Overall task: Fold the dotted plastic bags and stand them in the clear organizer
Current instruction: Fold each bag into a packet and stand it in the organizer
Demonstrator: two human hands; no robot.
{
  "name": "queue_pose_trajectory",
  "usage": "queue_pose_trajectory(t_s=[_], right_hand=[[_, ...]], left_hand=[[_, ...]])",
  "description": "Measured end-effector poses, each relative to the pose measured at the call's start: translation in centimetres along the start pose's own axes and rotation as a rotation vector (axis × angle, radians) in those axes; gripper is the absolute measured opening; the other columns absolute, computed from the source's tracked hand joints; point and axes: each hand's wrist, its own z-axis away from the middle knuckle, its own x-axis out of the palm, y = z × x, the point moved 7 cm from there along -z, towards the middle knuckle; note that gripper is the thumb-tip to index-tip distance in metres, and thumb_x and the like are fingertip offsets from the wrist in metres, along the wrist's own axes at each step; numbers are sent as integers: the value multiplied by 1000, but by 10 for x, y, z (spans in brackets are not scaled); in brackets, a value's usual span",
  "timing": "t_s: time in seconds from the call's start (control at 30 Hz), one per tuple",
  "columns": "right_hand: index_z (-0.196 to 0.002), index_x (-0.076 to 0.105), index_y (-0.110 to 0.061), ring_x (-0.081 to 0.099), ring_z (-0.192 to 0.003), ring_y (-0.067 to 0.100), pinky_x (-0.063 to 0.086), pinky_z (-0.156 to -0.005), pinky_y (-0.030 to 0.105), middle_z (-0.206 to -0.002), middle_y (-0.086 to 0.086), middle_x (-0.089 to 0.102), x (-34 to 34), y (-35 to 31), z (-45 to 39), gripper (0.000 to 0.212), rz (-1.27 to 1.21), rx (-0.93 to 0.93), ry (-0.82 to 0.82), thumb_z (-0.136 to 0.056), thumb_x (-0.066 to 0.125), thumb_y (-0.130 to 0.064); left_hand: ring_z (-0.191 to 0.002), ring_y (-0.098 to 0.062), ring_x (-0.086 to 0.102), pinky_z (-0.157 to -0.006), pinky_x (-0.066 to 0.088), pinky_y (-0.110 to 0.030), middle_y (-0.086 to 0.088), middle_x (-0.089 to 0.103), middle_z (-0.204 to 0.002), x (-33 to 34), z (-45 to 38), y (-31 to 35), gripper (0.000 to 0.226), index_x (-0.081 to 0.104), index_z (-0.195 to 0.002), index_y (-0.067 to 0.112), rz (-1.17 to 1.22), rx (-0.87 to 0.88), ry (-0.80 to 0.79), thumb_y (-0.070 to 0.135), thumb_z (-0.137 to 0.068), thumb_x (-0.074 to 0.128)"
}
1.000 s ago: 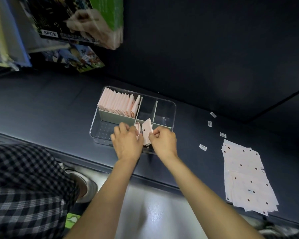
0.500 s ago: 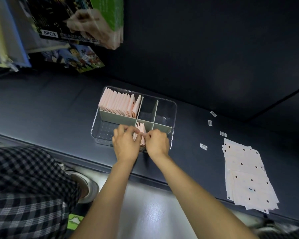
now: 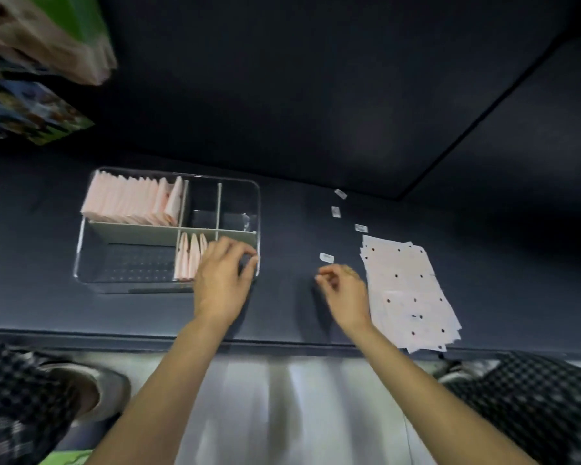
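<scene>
The clear organizer (image 3: 84,263) stands on the dark table. Its back left compartment holds a full row of folded pink bags (image 3: 131,201) standing upright. A few more folded bags (image 3: 189,260) stand in the front right compartment. My left hand (image 3: 223,278) rests over that compartment's right end, fingers spread on the organizer's rim, holding nothing that I can see. My right hand (image 3: 344,292) hovers over the table between the organizer and the flat stack of dotted bags (image 3: 406,290), fingers loosely curled and empty. The frame is motion-blurred.
Several small white stickers (image 3: 326,257) lie scattered on the table beyond my right hand. Colourful packaged goods (image 3: 31,109) hang at the upper left. The table's front edge (image 3: 282,344) runs just below my wrists. Checked trousers and shoes show below.
Both hands were pressing a folded bag into the front compartment. Now the bag stands there, my right hand has moved right toward the flat stack, and the view has shifted right.
</scene>
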Motion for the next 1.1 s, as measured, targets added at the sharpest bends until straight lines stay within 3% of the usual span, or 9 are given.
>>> queue_pose_trajectory(t_s=[0.1, 0.2, 0.27, 0.53, 0.73, 0.87, 0.97, 1.03, 1.1], right_hand=[[-118, 60, -11, 49, -113, 29, 39, -95, 32, -119, 10, 58, -38, 88, 7, 36, 171, 168, -5, -85, 67, -25], [-132, 49, -13, 40, -123, 30, 37, -99, 35, -134, 8, 48, -58, 152, 20, 59, 265, 286, -43, -82, 71, -34], [-133, 48, -13, 39, -124, 30, 39, -97, 37, -136, 8, 46, -66, 181, 29, 61, 260, 370, -31, -81, 70, -38], [-88, 68, -11, 49, -102, 25, 40, -79, 30, -104, 4, 58, -72, 202, 34, 5, 82, 315, 112, -84, 67, -14], [-85, 68, -13, 48, -95, 24, 42, -84, 39, -92, 4, 63, -74, 177, 30, 10, 39, 223, 160, -89, 60, -14], [-85, 67, -12, 52, -87, 21, 43, -77, 32, -82, 4, 68, -46, 129, 25, 9, -69, 65, -100, -89, 61, -17], [-75, 63, -21, 56, -73, 11, 45, -70, 23, -73, -10, 64, -18, 96, 35, 13, -247, 94, -349, -87, 63, -17], [-77, 63, -24, 56, -73, 7, 42, -62, 14, -74, -13, 61, -3, 77, 44, 14, -284, 103, -469, -89, 61, -16], [-81, 64, -22, 58, -78, 9, 42, -59, 9, -82, -5, 65, 9, 64, 51, 15, -289, 99, -573, -89, 57, -12]], left_hand=[[-90, -26, 56, -79, 46, -36, -3, 63, -94, 47, 23, 31, 7, 67, -91, 14, 2, 152, -273, 19, -86, 66], [-110, -19, 50, -93, 39, -31, 4, 59, -117, 92, 59, 26, 23, 64, -112, 21, -93, 183, -549, 32, -92, 57], [-124, -14, 41, -101, 31, -27, 10, 48, -135, 107, 77, 13, 34, 56, -125, 27, -180, 182, -659, 39, -94, 51], [-131, -12, 34, -104, 26, -26, 13, 42, -140, 115, 85, 12, 37, 55, -128, 30, -285, 227, -695, 40, -92, 53], [-128, -11, 37, -104, 27, -22, 13, 45, -138, 114, 87, 27, 36, 57, -126, 29, -221, 207, -679, 38, -91, 58], [-130, -10, 34, -107, 25, -19, 13, 42, -141, 116, 87, 55, 58, 50, -134, 28, -69, 227, -666, 40, -81, 70], [-136, -10, 27, -111, 21, -19, 12, 34, -147, 118, 89, 66, 81, 35, -143, 29, -74, 260, -696, 34, -75, 77], [-139, -8, 24, -113, 16, -19, 13, 33, -148, 121, 92, 64, 82, 33, -144, 28, -108, 270, -743, 29, -75, 77], [-133, -6, 34, -115, 20, -24, 13, 46, -140, 123, 94, 56, 68, 45, -137, 28, -135, 234, -806, 28, -76, 76]])
